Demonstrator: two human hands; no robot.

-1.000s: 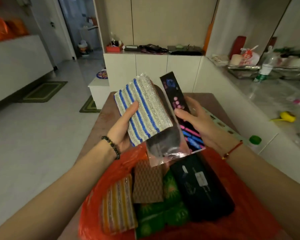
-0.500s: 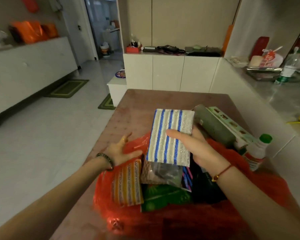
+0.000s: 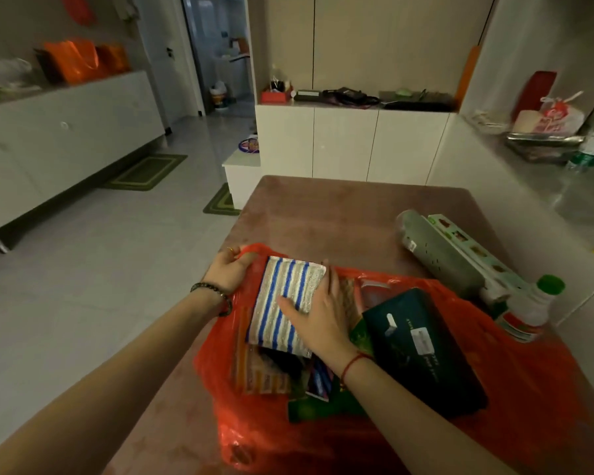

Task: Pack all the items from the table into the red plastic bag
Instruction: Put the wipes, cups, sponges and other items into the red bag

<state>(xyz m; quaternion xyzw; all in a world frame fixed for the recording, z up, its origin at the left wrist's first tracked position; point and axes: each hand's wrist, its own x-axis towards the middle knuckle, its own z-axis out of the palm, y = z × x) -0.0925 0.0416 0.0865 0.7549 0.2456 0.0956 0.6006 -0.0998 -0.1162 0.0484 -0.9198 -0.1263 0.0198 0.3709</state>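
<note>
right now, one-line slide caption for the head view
Right hand presses a striped sponge into the red bag.

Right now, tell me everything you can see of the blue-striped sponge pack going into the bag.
The blue-striped sponge pack is a flat rectangle with blue and silvery-white stripes running along its length and a glittery, woven-looking face. It lies tilted in the mouth of the red plastic bag, on top of other packed items. The right hand presses on its near right part, thumb across the stripes. The left hand grips the bag's edge beside it.
</note>
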